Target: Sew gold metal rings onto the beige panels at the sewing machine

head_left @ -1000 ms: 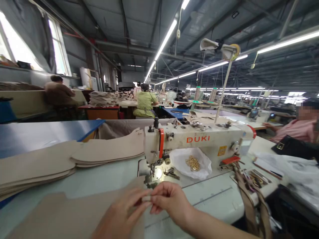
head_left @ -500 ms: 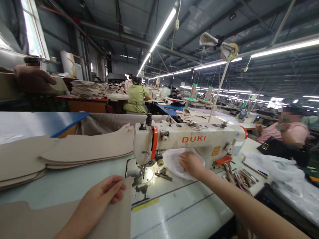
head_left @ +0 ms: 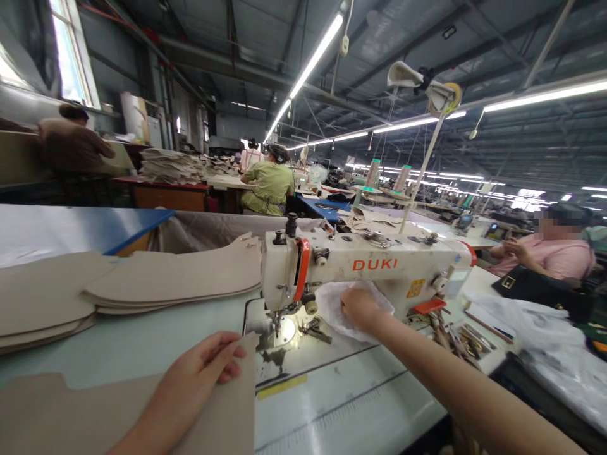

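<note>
On the far left, a stack of beige panels (head_left: 42, 294) is lying on the pale sewing table (head_left: 156, 341), and a second panel stack (head_left: 184, 275) is overlapping it, its long axis running left to right and its right end reaching the sewing machine's head. Nearer the person, a single beige panel (head_left: 232, 417) is lying flat at the table's front left. Its lower part is running out of view, but its long axis is apparently stretching left to right, with its upper right corner pointing toward the needle area. The left hand (head_left: 203, 370) is resting over that corner, fingers loosely curling and thumb lying along them; whether it is pinching the panel, I cannot tell. Right of the corner, a yellow strip (head_left: 282, 387) is sticking to the table below the steel needle plate (head_left: 270, 354). The DUKI sewing machine (head_left: 332, 268) is standing beyond, its arm extending left to right. Under that arm, the right hand (head_left: 360, 308) is reaching into a white bag (head_left: 329, 309), its fingertips hiding, so their grip is not showing. Farther right, metal tools (head_left: 474, 338) are lying near a clear plastic bag (head_left: 559, 360).
</note>
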`<move>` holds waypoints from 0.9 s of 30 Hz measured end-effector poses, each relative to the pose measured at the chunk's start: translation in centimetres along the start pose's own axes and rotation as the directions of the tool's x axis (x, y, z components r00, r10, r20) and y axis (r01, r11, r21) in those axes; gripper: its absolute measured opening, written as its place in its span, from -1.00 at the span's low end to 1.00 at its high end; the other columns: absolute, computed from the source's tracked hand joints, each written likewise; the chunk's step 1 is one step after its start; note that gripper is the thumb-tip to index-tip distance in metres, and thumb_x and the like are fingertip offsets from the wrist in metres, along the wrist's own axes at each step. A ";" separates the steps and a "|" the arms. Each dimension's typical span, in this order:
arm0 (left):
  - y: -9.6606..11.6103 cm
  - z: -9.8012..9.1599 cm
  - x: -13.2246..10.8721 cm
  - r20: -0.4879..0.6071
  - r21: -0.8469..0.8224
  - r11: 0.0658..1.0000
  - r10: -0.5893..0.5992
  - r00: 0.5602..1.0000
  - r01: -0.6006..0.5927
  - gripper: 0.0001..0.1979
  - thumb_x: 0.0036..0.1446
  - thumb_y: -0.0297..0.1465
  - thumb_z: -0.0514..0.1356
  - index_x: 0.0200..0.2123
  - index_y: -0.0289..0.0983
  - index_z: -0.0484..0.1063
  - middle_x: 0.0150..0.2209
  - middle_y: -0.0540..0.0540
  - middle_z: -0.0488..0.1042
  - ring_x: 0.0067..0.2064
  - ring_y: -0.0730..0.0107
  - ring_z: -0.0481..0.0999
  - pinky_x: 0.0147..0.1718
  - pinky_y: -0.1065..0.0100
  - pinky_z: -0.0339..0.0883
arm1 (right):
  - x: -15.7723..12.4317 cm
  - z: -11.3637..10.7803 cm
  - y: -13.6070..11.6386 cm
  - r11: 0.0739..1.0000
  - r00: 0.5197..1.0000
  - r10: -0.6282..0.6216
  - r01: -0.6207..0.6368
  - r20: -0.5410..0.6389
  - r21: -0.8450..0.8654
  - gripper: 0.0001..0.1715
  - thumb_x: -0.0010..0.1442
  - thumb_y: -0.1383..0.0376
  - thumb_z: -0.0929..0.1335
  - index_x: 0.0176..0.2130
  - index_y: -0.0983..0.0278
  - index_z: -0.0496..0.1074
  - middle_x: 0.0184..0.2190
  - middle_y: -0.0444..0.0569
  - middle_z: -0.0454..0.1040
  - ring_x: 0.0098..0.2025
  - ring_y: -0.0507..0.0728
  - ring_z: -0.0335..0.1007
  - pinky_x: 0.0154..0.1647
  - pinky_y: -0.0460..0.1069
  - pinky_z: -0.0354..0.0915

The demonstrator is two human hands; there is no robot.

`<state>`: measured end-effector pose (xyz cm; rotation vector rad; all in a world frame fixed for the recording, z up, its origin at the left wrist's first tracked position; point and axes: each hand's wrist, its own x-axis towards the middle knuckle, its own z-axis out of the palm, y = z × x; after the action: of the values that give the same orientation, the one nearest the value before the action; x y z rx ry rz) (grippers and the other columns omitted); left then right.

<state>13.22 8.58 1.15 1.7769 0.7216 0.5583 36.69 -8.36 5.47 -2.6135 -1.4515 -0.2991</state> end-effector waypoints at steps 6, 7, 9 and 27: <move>0.5 0.0 -0.1 -0.034 -0.001 1.000 0.006 0.999 -0.006 -0.61 -0.18 -0.07 0.15 -0.39 -0.26 0.42 -0.47 -0.09 0.56 -0.52 0.31 0.50 -0.50 0.32 0.42 | -0.3 -0.1 0.2 0.997 1.000 -0.020 0.020 -0.009 0.069 -0.73 0.00 0.62 0.24 -0.49 0.42 0.48 -0.43 0.04 0.53 -0.24 0.15 0.46 -0.15 -0.06 0.24; 0.6 0.0 -0.1 -0.044 -0.002 1.000 0.008 0.999 -0.008 -0.61 -0.19 -0.07 0.15 -0.39 -0.26 0.42 -0.47 -0.09 0.56 -0.52 0.30 0.50 -0.50 0.32 0.42 | -0.1 0.0 0.3 0.996 1.000 -0.021 0.021 -0.002 0.084 -0.73 -0.02 0.63 0.25 -0.50 0.40 0.47 -0.44 0.01 0.53 -0.23 0.14 0.46 -0.15 -0.07 0.23; 0.6 -0.1 -0.1 -0.058 0.000 1.000 0.016 0.998 -0.016 -0.62 -0.19 -0.07 0.15 -0.40 -0.25 0.41 -0.48 -0.08 0.56 -0.53 0.30 0.50 -0.50 0.32 0.42 | 0.3 0.3 0.7 0.994 1.000 -0.018 0.016 0.017 0.112 -0.75 -0.05 0.64 0.26 -0.53 0.39 0.45 -0.46 -0.01 0.52 -0.24 0.13 0.46 -0.16 -0.08 0.22; 2.0 1.1 -2.4 0.202 0.024 0.994 0.096 0.975 -0.103 -0.78 -0.07 -0.22 0.15 -0.49 -0.24 0.46 -0.54 0.03 0.48 -0.46 0.34 0.45 -0.38 0.36 0.33 | -4.7 0.7 -6.6 0.652 0.977 -0.214 0.126 0.022 0.747 -0.77 -0.05 0.54 0.29 -0.46 0.29 0.49 -0.47 -0.12 0.52 -0.39 0.03 0.43 -0.37 -0.13 0.28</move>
<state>12.71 5.67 2.69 1.8780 0.5079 0.4274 28.75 -8.67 3.81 -1.8386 -1.4375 0.3740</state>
